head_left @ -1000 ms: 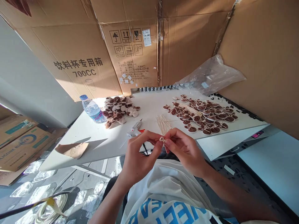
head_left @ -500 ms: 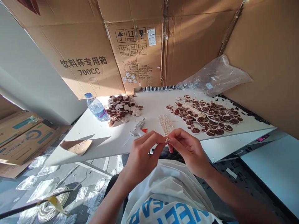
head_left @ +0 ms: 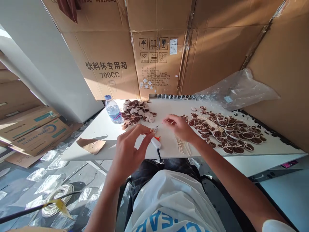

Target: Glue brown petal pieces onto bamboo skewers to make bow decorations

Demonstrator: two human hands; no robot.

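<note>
My left hand (head_left: 130,146) pinches a small pale bow of cord (head_left: 153,130) between thumb and fingertips, above the table. Just behind and below it lies a white glue gun (head_left: 155,142) with an orange trigger, partly hidden by that hand. Over the middle of the table, my right hand (head_left: 178,127) reaches forward with loosely bent fingers and nothing visible in them. Under its wrist lies a bundle of cream cords (head_left: 180,143). A heap of brown and pale fabric pads (head_left: 136,111) sits ahead of my hands, apart from the right fingertips.
Many brown pads with cream bows (head_left: 227,132) spread over the table's right side. A water bottle (head_left: 113,111) stands at the back left, a torn cardboard piece (head_left: 93,145) at the front left. Cardboard walls (head_left: 159,74) and a clear plastic bag (head_left: 238,91) border the back.
My hands have parted: the left keeps the pale bow and has moved left toward the glue gun, while the right has let go and reached forward. The view has shifted left.
</note>
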